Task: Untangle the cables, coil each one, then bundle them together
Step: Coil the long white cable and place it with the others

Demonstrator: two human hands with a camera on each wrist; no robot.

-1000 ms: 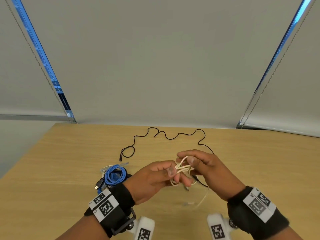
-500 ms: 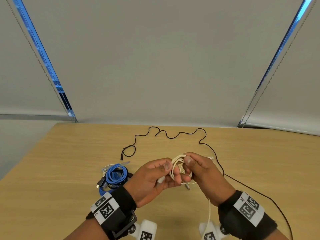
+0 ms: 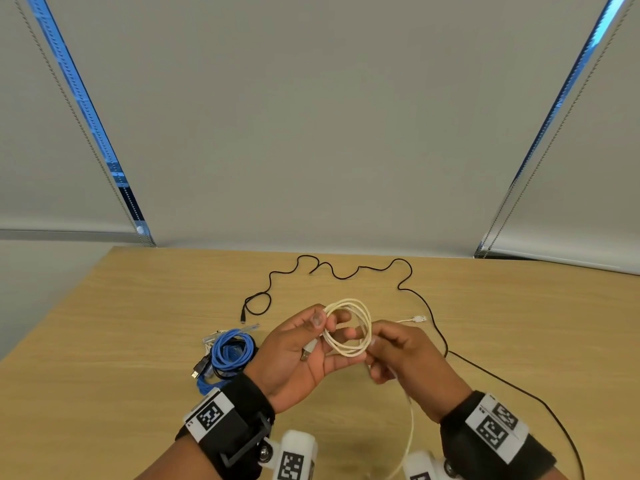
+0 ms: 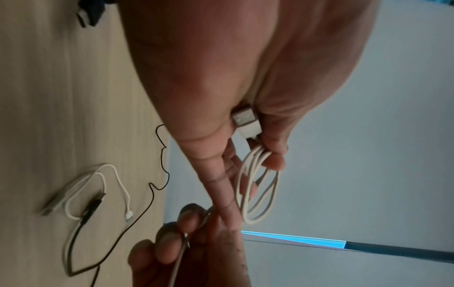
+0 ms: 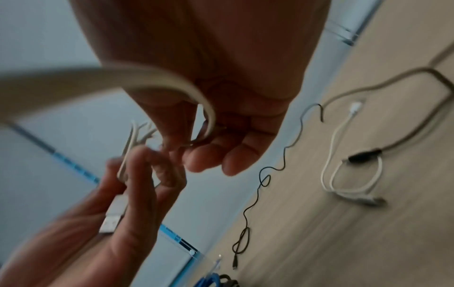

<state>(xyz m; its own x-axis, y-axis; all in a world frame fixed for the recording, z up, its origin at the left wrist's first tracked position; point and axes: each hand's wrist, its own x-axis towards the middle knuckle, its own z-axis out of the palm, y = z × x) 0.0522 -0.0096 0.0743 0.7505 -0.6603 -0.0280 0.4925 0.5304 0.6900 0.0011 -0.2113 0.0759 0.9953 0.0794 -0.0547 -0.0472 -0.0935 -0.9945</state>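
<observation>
A cream cable [image 3: 349, 327] hangs in round loops between my hands above the wooden table [image 3: 138, 341]. My left hand [image 3: 323, 323] pinches the coil's left side between thumb and fingers, and the USB plug [image 3: 307, 352] lies across its palm. My right hand [image 3: 372, 345] pinches the strand at the coil's right edge; the loose tail [image 3: 410, 427] drops toward me. In the left wrist view the coil [image 4: 258, 184] hangs from the left fingers beside the plug [image 4: 245, 120]. The right wrist view shows the tail [image 5: 196, 93] curving into the right fingers.
A coiled blue cable [image 3: 230, 351] with a black plug [image 3: 197, 371] lies left of my left wrist. A thin black cable [image 3: 346, 271] winds across the far table and runs off to the right. Beyond my right hand lies a white cable [image 4: 105, 186], its plug [image 3: 419, 319] showing.
The cream coil has opened from a tight bunch into wider round loops. My right hand has drawn back toward me, with the tail hanging from it. The white plug behind it has come into sight.
</observation>
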